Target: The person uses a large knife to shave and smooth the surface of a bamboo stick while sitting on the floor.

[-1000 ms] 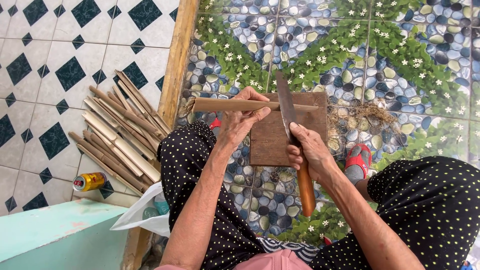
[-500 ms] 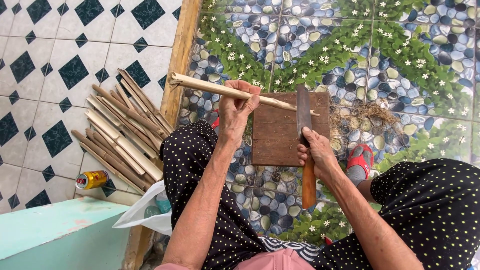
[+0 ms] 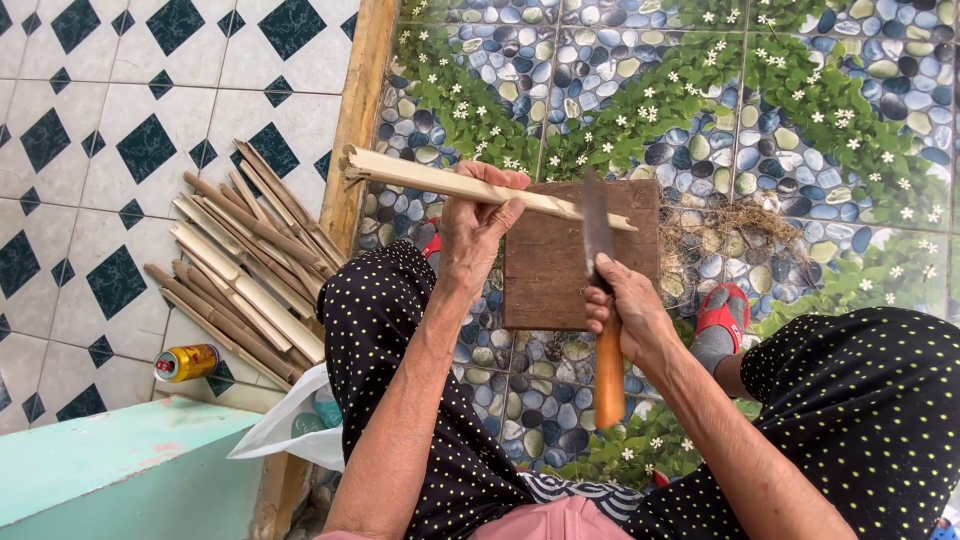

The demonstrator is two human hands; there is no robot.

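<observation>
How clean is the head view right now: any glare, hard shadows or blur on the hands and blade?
Head view: even, soft daylight, no hard shadows and no glare on the knife blade. Left hand on the bamboo strip and right hand are sharp, as is the wooden board. Tile lines bow slightly toward the edges, a wide-lens effect.

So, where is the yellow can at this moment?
In the head view, the yellow can lies on its side at lower left, on the tiled floor just below the pile of bamboo strips, above the turquoise surface.
</observation>
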